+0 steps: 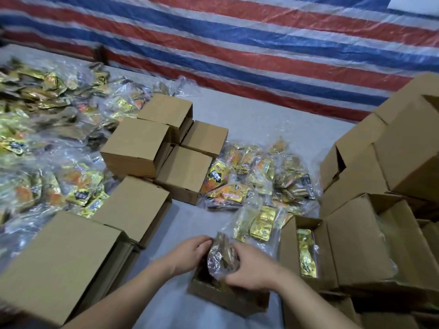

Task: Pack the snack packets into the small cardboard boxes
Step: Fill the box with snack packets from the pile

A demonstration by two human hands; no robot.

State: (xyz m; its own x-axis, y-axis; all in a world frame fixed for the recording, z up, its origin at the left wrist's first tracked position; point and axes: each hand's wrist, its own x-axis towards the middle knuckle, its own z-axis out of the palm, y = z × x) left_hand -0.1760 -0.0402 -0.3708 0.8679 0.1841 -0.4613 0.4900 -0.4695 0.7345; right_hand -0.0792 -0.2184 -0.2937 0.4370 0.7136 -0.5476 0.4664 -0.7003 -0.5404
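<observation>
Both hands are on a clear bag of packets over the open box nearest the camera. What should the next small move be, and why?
Probably press the bag down into the open box: the left hand and right hand grip it, and most of it stands above the rim.

So the open box (228, 296) sits nearest the camera, on the table (261, 115). Both hands are over it, left hand (190, 254) on its left side, right hand (251, 267) on its right, with a bag of packets (222, 256) between them, partly down in it. Left of that box: a row of closed boxes (133, 205). Behind it, loose packets (259, 176). Right of it, a second open box (306, 250) with packets inside, then stacked boxes (389, 167).
</observation>
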